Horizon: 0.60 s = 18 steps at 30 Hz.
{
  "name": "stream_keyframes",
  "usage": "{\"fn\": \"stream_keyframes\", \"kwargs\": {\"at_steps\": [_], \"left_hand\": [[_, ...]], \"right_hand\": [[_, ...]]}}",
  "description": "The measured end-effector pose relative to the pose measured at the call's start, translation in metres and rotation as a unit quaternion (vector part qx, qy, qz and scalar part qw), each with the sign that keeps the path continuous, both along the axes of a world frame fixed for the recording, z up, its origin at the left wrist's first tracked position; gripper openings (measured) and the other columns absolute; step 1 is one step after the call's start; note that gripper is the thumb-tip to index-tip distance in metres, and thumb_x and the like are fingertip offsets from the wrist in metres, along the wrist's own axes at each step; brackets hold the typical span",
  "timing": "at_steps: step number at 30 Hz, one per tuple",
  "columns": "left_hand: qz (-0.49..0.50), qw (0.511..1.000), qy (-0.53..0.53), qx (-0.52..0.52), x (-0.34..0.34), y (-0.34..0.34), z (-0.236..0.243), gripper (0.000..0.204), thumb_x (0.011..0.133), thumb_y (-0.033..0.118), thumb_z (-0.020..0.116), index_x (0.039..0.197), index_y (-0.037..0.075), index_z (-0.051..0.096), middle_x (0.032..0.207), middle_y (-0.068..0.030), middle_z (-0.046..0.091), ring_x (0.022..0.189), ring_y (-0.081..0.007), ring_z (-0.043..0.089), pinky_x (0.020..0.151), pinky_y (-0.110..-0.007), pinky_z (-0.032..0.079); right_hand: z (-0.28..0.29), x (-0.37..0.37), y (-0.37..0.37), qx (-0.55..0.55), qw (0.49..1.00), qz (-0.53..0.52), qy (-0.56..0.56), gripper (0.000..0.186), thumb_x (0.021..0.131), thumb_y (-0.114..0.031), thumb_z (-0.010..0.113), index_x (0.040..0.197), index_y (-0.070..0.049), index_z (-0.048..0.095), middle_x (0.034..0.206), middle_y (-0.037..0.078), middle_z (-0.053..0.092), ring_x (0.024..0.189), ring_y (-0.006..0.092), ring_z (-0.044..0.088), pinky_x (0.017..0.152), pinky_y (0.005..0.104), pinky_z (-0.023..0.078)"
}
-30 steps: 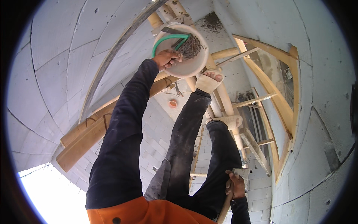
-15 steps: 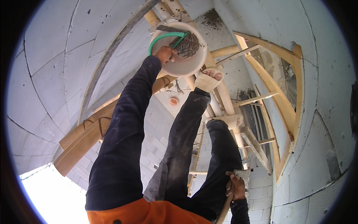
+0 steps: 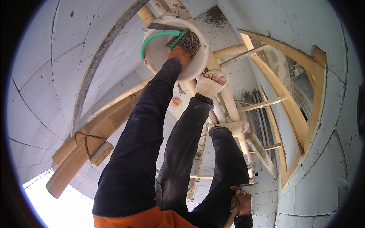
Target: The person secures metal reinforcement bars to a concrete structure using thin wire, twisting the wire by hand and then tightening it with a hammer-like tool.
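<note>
My left hand [image 3: 180, 56] reaches down into a pale round bucket [image 3: 154, 62], against the heap of nails [image 3: 192, 43] at its right side. The fingers are hidden from view. Across the bucket arches a green hose-like handle [image 3: 157, 35], and a flat dark blade-like piece [image 3: 164, 26] lies at the far rim. At the lower right, beside my right leg, my right hand [image 3: 241, 203] is wrapped round the wooden handle of a hammer [image 3: 249, 189], its metal head showing above the fingers.
My sandalled feet [image 3: 212, 84] stand on bamboo poles [image 3: 229, 98] high above the floor. A wooden-framed opening [image 3: 281, 95] is in the right block wall [image 3: 327, 182]. Tied split bamboo [image 3: 91, 142] projects at left. A small orange pot [image 3: 175, 102] sits below.
My left hand has moved right and deeper into the bucket, from near the green handle to the nails. The view has shifted slightly; my right hand still grips the hammer.
</note>
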<state>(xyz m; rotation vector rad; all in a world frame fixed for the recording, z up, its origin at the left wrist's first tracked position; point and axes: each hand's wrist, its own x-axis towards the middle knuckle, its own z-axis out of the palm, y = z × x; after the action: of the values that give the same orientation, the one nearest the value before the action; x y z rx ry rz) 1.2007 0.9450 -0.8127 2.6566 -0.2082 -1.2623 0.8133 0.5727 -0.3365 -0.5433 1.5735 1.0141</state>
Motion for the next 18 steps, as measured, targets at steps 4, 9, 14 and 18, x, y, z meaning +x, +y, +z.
{"fn": "stream_keyframes", "kwargs": {"at_steps": [4, 9, 14, 18], "left_hand": [[0.121, 0.991, -0.013, 0.051, -0.009, -0.033, 0.002, 0.049, 0.095, 0.037, 0.061, 0.114, -0.007, 0.073, 0.126, -0.0296, 0.07, 0.12, -0.0441, 0.066, 0.108, -0.045, 0.05], [0.06, 0.996, -0.022, -0.062, -0.004, 0.017, -0.009, 0.045, 0.094, 0.039, 0.063, 0.11, -0.002, 0.075, 0.109, -0.0283, 0.074, 0.107, -0.0429, 0.071, 0.1, -0.047, 0.053], [-0.049, 0.956, -0.182, -0.225, -0.002, 0.03, 0.023, 0.026, 0.098, 0.024, 0.058, 0.1, 0.004, 0.074, 0.082, -0.0238, 0.071, 0.084, -0.0393, 0.072, 0.082, -0.048, 0.054], [0.324, 0.914, 0.104, -0.219, 0.001, 0.014, 0.062, 0.023, 0.1, 0.015, 0.052, 0.099, 0.002, 0.071, 0.078, -0.0208, 0.07, 0.08, -0.0376, 0.072, 0.078, -0.048, 0.054]], "right_hand": [[0.002, -0.004, 0.006, -0.02, 1.0, -0.009, 0.011, 0.06, 0.098, -0.038, 0.073, 0.133, 0.009, 0.06, 0.055, 0.008, 0.057, 0.038, 0.0175, 0.051, 0.037, 0.0338, 0.045], [-0.002, -0.005, -0.001, -0.002, 1.0, 0.004, -0.007, 0.061, 0.098, -0.04, 0.073, 0.132, 0.009, 0.061, 0.055, 0.008, 0.057, 0.039, 0.0175, 0.052, 0.037, 0.0337, 0.046], [0.0, -0.003, 0.0, 0.007, 1.0, 0.021, -0.011, 0.061, 0.099, -0.042, 0.072, 0.133, 0.008, 0.061, 0.056, 0.008, 0.057, 0.04, 0.0173, 0.053, 0.038, 0.0331, 0.046], [0.002, -0.001, 0.005, 0.002, 1.0, 0.018, -0.01, 0.061, 0.1, -0.042, 0.072, 0.134, 0.007, 0.061, 0.056, 0.007, 0.057, 0.04, 0.0171, 0.053, 0.039, 0.033, 0.047]]}}
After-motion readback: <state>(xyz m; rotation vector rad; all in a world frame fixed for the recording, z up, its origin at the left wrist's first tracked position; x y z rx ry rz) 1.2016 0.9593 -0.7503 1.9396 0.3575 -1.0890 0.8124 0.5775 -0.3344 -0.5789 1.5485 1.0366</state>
